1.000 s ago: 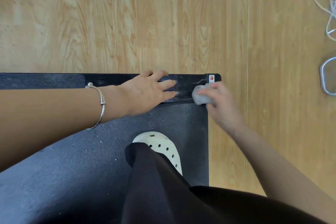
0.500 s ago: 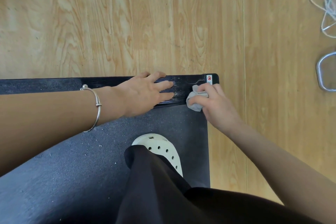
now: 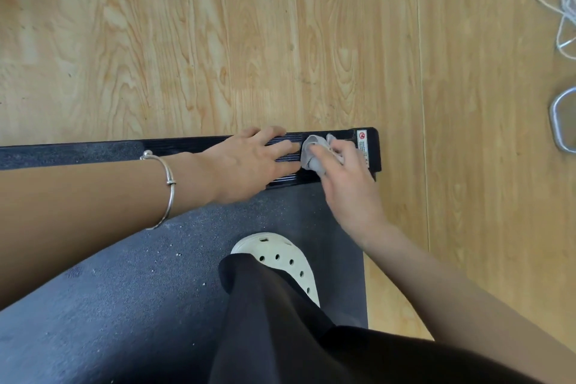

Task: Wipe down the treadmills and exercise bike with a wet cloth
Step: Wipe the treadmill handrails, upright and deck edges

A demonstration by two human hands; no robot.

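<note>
We see the left hand (image 3: 249, 162) lying flat, fingers straight, on the treadmill's ribbed black rail (image 3: 199, 145) at the far edge of the grey belt (image 3: 140, 290). Just to its right, the right hand (image 3: 349, 184) curls round a crumpled grey cloth (image 3: 311, 156), pressing it on the same rail beside the warning sticker (image 3: 362, 142) (print too small to read). A silver bracelet (image 3: 170, 184) circles the left wrist, and a cream perforated shoe (image 3: 280, 256) stands on the belt.

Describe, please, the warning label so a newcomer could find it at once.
Find the black ribbed plastic rail edging the dark grey treadmill belt. At its right-hand corner sits the small white rectangular label, just beyond the crumpled grey cloth; it alone carries a red circle.
</note>
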